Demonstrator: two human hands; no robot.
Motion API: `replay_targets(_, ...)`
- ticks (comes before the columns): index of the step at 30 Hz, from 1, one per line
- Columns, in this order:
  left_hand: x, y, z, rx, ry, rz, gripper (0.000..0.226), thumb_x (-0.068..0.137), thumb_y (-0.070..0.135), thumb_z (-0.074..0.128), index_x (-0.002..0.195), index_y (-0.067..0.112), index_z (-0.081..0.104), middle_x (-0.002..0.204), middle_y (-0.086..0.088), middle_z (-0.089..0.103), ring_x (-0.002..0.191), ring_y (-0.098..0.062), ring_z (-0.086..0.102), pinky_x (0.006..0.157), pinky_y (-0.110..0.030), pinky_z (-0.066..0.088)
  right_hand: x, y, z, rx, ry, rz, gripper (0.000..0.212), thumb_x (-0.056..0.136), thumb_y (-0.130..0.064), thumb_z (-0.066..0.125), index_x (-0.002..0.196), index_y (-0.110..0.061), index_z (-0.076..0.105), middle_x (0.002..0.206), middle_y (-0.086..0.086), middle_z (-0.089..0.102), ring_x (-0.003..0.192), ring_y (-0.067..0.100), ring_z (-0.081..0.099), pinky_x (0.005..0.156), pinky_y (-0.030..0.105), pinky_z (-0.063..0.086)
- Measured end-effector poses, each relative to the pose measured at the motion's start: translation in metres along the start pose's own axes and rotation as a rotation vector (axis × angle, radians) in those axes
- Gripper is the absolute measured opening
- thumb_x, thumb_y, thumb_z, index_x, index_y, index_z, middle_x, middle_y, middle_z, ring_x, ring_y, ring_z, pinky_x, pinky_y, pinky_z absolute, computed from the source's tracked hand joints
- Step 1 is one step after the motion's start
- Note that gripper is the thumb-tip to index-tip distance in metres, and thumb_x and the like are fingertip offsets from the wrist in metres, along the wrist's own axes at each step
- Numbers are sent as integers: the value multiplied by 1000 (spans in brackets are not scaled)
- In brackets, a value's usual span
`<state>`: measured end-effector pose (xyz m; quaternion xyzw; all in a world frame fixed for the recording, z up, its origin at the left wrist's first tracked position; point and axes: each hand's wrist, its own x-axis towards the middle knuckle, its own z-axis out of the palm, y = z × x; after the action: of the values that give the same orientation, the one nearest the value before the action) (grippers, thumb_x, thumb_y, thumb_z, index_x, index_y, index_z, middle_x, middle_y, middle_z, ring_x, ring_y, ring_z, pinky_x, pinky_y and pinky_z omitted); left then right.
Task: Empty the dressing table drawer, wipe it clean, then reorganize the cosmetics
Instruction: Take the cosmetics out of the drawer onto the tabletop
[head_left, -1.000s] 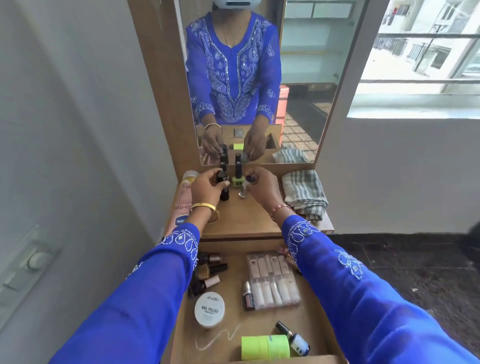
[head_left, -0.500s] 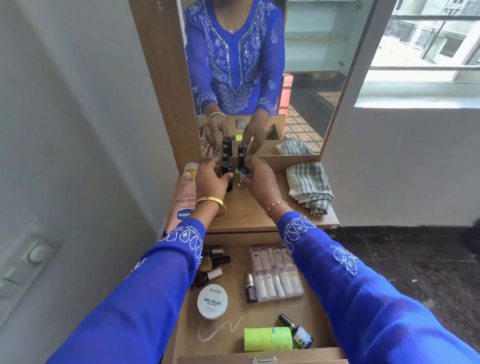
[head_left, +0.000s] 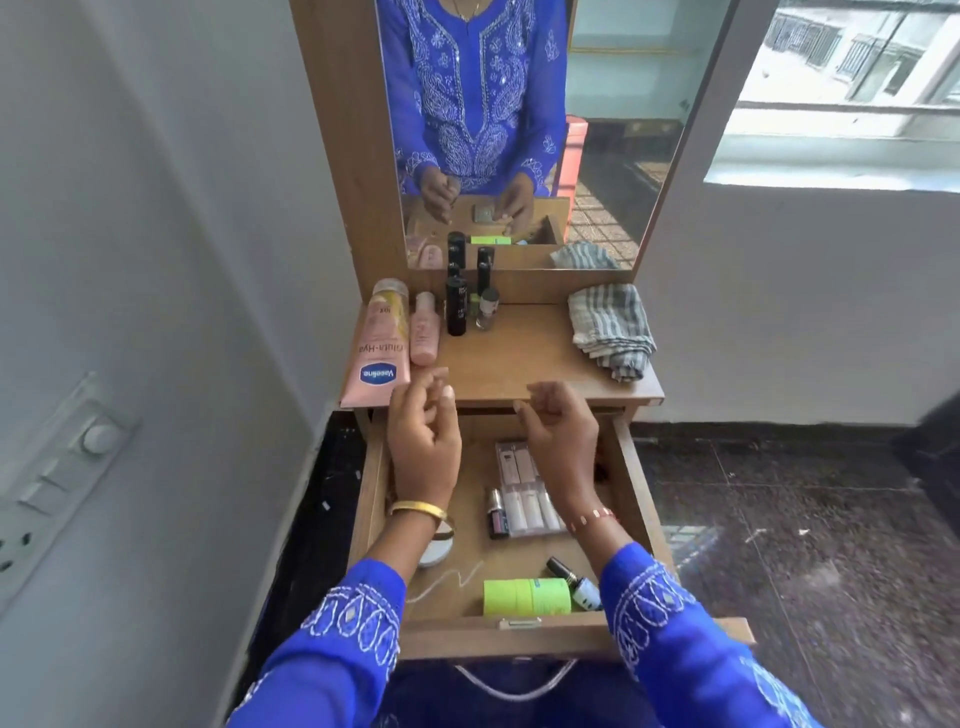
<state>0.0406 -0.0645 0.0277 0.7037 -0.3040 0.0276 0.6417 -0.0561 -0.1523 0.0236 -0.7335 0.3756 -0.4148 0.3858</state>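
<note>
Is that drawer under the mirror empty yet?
No. The open drawer still holds a green roll, a pack of tubes and a nail polish bottle.

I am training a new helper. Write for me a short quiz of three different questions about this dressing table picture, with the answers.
1. True or false: the left hand grips a bottle.
2. Where does the striped cloth lie?
A. in the drawer
B. on the table top, right side
C. on the floor
3. Fill in: the green roll lies near the drawer's ______ edge, beside a nail polish bottle.

Key
1. False: both it and the right hand hover with loosely curled fingers and hold nothing.
2. B
3. front
</note>
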Motion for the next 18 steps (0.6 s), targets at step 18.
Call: replay_targets(18,-55,-39,-14,320,-442,-190,17,85,3,52,91,7,68,97,-10,65,90,-26,60,80,-28,44,-66,32,16,-866,-677,72,30,82,-29,56,104,-9,57,102,11,67,95,31,65,76,36,51)
